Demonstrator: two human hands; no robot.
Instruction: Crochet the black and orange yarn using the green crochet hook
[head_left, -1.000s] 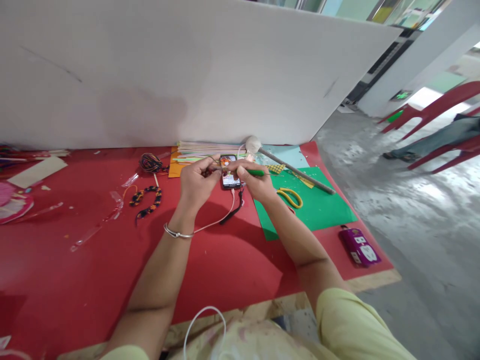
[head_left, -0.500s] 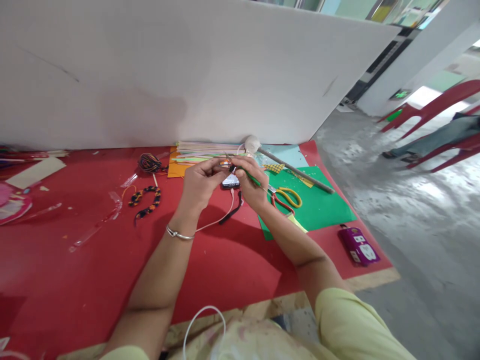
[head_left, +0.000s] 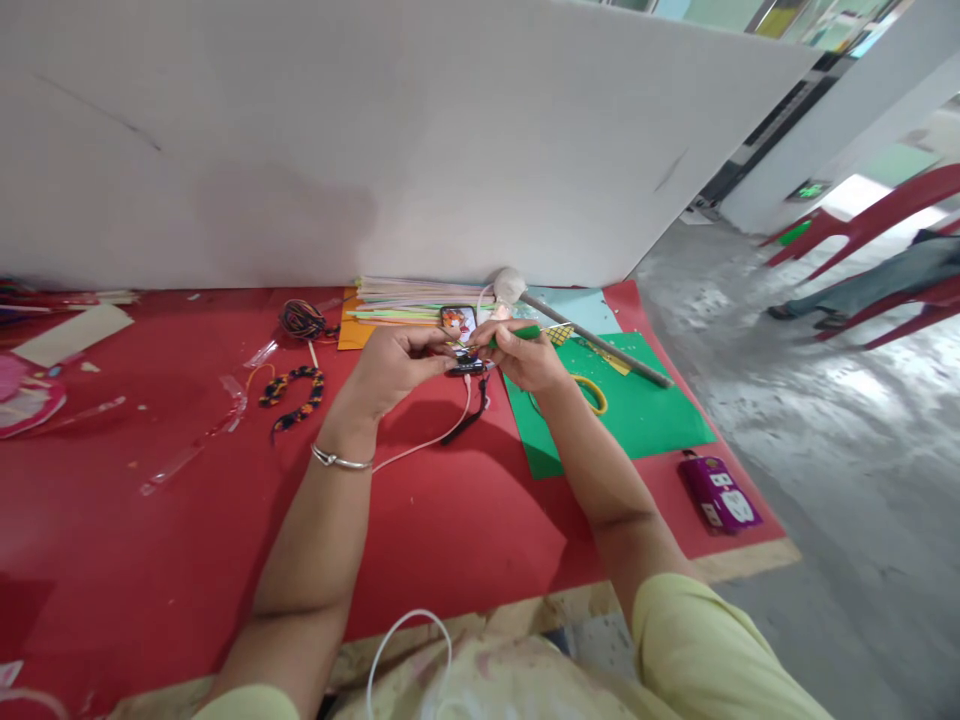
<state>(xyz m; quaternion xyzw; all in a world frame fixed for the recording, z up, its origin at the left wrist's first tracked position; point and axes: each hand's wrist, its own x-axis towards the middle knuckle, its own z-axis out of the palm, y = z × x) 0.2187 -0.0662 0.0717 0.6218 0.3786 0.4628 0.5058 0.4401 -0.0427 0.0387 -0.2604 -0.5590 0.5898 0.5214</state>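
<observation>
My left hand point(head_left: 394, 372) pinches a small dark piece point(head_left: 466, 358) between thumb and fingers; it looks like yarn, though its detail is too small to tell. A green-handled crochet hook point(head_left: 517, 333) is gripped in my right hand point(head_left: 531, 357), its thin metal end pointing left at the piece. Both hands are held close together above a phone point(head_left: 459, 318) with a lit screen, partly hidden by the fingers. A white cable point(head_left: 431, 447) runs from the phone under my left wrist.
Left of my hands lie a yarn ball point(head_left: 301, 320) and an orange-and-black braided strip point(head_left: 307, 400). On the green sheet point(head_left: 637, 420) are yellow-handled scissors point(head_left: 596, 393), partly behind my right arm, and a stick point(head_left: 622, 352). A purple pouch point(head_left: 720, 493) lies near the right edge; a white panel point(head_left: 375, 130) stands behind.
My hands have moved slightly apart and lower, uncovering more of the phone screen. The crochet hook has swung from slanting down to lying nearly level, and my right forearm covers more of the scissors.
</observation>
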